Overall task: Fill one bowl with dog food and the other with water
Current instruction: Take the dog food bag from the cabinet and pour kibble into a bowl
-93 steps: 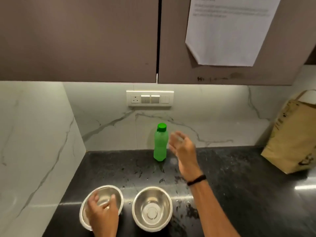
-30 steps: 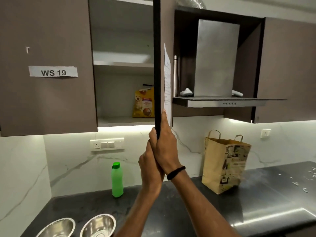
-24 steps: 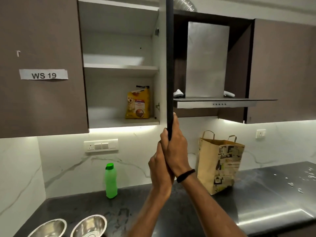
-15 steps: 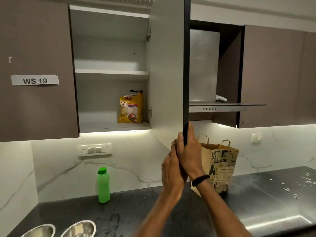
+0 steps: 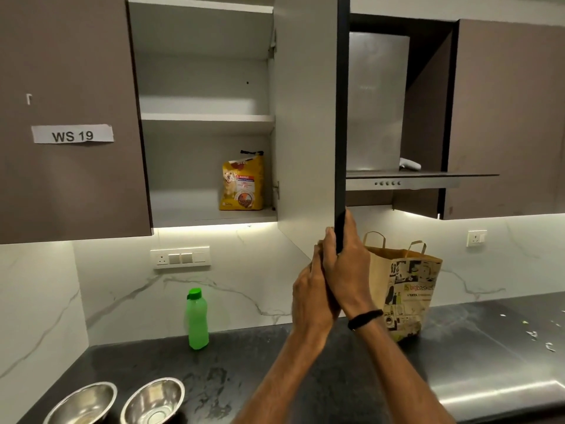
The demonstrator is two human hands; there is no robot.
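1. The cabinet door [image 5: 305,117] has swung a good bit wider than it was a second ago. Its pale inner face now shows and the whole cupboard is open to view. My read is that the opening step is basically done.
2. The dark countertop [image 5: 458,362] runs along below, with a brown paper bag [image 5: 403,286] standing at the back, partly behind the hands.
3. The dog food bag [image 5: 243,182] is the payoff. It's yellow and stands upright on the bottom shelf at the right end, close to the hinge side, with nothing in front of it. I'd guess the next move is to reach in and grab it.
4. The right hand [image 5: 345,270], the one with the black wristband, is wrapped round the door's lower edge. The left hand [image 5: 308,298] is tucked up against it from below, but its fingers are hidden, so I can't tell whether it's actually gripping the door.
5. The green bottle [image 5: 197,319] stands capped against the backsplash, well away from the hands.
6. The left bowl [image 5: 82,402] and right bowl [image 5: 154,399] sit side by side at the front edge. Both look empty, so neither fill has started.
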